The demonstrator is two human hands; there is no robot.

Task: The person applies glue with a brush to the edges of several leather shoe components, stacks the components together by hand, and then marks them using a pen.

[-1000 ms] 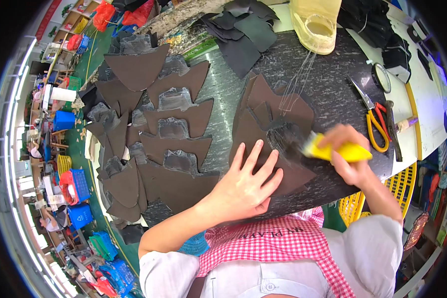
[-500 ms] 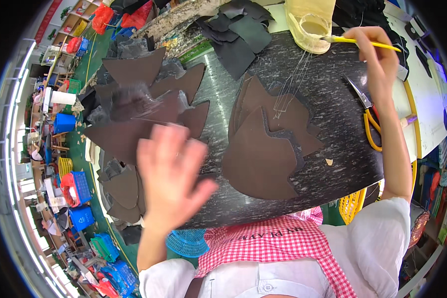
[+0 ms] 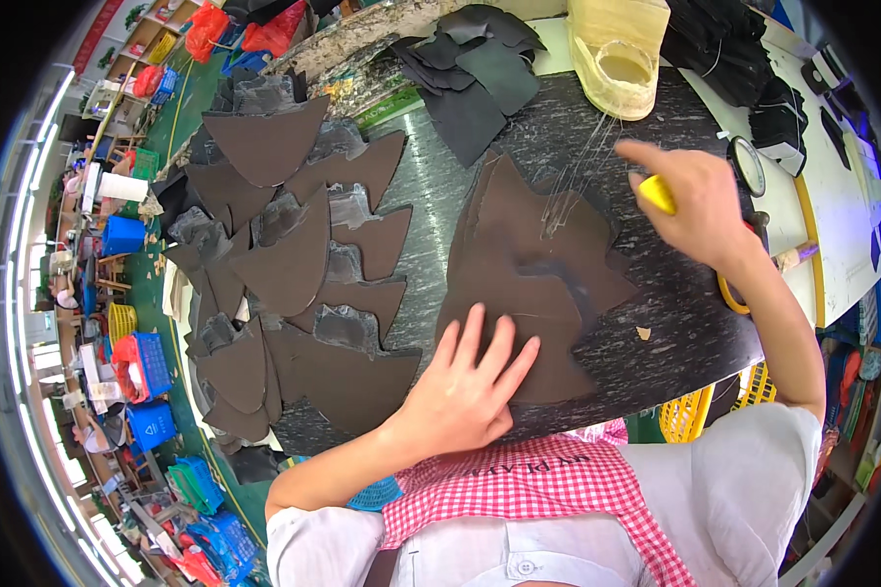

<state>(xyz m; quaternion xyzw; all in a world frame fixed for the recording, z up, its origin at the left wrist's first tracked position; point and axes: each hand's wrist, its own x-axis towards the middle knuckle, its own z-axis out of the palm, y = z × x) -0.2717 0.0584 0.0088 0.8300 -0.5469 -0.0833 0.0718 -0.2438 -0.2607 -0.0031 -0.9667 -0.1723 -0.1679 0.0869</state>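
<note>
My left hand [image 3: 475,377] lies with its fingers spread on a brown leather-like cut piece [image 3: 514,342] at the table's near middle. More brown pieces [image 3: 529,210] lie beneath and beyond it, with a dark, wet-looking band where they overlap. My right hand [image 3: 693,205] is raised over the right side of the table, closed around the yellow-handled brush [image 3: 658,194]; its bristles are hidden. Beyond it stands a cream-yellow plastic glue pot [image 3: 628,90] with a round opening. Thin glue strands [image 3: 573,186] stretch from the pot over the far pieces.
Overlapping brown pieces [image 3: 284,254] with grey-smeared edges cover the table's left. Black scraps [image 3: 480,73] lie at the far middle. At right are scissors with orange-yellow handles [image 3: 730,297], partly hidden, a round black-rimmed object [image 3: 746,166] and black bundles [image 3: 719,49].
My left hand has moved right, from the left pile onto the middle piece. My right hand has brought the brush down out of the glue pot, toward me.
</note>
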